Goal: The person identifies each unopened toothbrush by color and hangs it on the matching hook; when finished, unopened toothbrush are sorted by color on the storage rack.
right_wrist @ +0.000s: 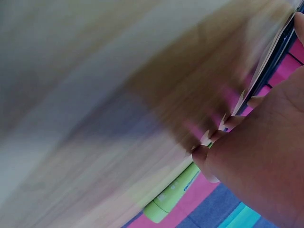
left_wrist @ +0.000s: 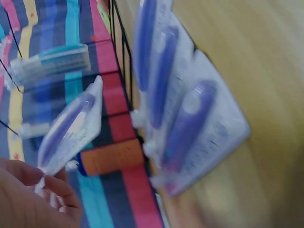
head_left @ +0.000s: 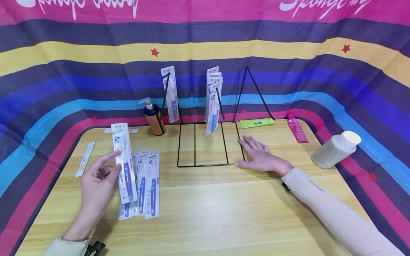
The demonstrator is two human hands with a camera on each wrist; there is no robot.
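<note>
In the head view my left hand pinches the edge of a packaged purple toothbrush, raised above the table. Under and beside it lie several more packaged purple toothbrushes, partly overlapping. A black wire rack stands at the back middle. One packaged toothbrush hangs from its left hook, and several packaged toothbrushes, the front one blue, hang from the middle hook. With fingers extended, my right hand rests at the rack's right side. The left wrist view also shows the held toothbrush pack.
An amber pump bottle stands left of the rack. A green tube lies at its right rear. Farther right are a pink tube and a grey bottle with a white cap. Thin white packets lie at left.
</note>
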